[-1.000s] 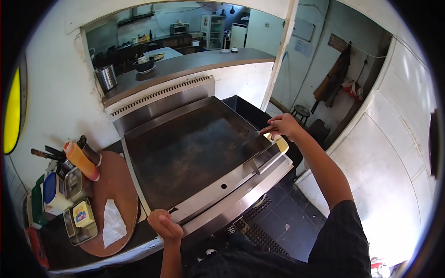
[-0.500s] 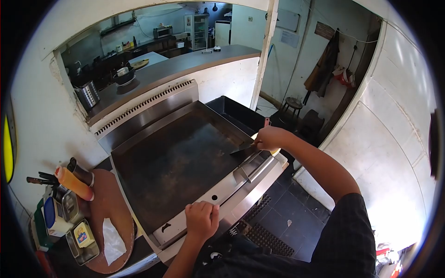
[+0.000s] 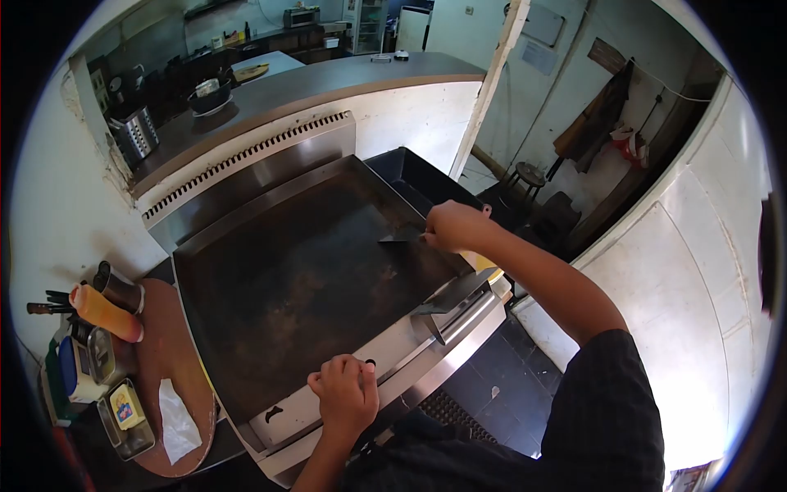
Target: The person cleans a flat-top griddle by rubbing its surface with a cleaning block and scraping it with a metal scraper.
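My right hand (image 3: 456,226) is closed round the handle of a metal spatula (image 3: 398,240), whose blade lies over the right part of the dark griddle plate (image 3: 295,271). The handle's end shows behind the hand. My left hand (image 3: 344,392) is at the griddle's steel front edge (image 3: 297,416), its fingers curled; what they hold, if anything, is hidden. Just right of it is a round dark hole in the edge. A second flat metal piece (image 3: 456,293) rests at the front right of the griddle.
Left of the griddle, a brown round board (image 3: 168,344) bears white paper (image 3: 177,422). Beside it stand an orange bottle (image 3: 106,312), a steel container (image 3: 119,287) and a butter tub (image 3: 125,406). A black bin (image 3: 422,176) sits behind right; a counter (image 3: 328,86) lies beyond.
My right hand has brought the spatula inward over the griddle from its right edge. My left hand has moved right along the front edge. The view has shifted.
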Demonstrator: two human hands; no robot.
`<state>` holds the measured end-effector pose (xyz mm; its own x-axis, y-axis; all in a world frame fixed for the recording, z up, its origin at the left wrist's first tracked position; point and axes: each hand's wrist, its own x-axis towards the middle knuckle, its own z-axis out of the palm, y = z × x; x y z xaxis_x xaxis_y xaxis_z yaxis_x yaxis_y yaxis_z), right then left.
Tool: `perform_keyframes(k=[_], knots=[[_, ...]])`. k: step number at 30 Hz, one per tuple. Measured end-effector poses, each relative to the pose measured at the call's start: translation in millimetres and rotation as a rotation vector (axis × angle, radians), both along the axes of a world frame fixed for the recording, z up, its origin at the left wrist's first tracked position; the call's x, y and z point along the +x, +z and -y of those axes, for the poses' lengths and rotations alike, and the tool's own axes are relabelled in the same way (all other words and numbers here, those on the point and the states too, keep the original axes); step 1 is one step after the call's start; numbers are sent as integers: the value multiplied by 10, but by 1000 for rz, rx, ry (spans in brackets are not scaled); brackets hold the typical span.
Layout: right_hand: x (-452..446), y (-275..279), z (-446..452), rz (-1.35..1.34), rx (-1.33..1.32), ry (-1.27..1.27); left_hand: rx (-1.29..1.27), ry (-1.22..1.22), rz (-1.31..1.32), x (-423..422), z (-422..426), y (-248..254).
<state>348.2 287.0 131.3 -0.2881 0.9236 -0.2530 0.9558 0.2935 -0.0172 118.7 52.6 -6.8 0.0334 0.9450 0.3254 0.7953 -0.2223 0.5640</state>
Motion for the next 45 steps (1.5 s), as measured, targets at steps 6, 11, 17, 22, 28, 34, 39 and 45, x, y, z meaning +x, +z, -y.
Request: perform_keyframes(k=[6, 11, 17, 22, 28, 34, 39, 45], knots=[[-8, 68, -224, 46, -15, 73, -68, 67, 28, 37, -33, 10], [157, -17, -84, -3, 33, 55, -88, 90, 36, 81, 11, 10], [296, -19, 59, -35, 1, 64, -90, 116, 23, 65, -25, 19], [208, -292, -70, -76, 31, 17, -107, 131, 19, 105, -15, 4], [121, -34, -158, -48, -4, 29, -128, 143, -7, 81, -24, 40], [281, -327, -372, -102, 49, 109, -145, 129, 0, 69, -25, 16], [27, -403, -430, -22, 66, 43, -92, 162, -182, 156, -53, 56], [-218, -183, -602, 87, 15, 44, -60, 166, -220, 235, -197, -25]])
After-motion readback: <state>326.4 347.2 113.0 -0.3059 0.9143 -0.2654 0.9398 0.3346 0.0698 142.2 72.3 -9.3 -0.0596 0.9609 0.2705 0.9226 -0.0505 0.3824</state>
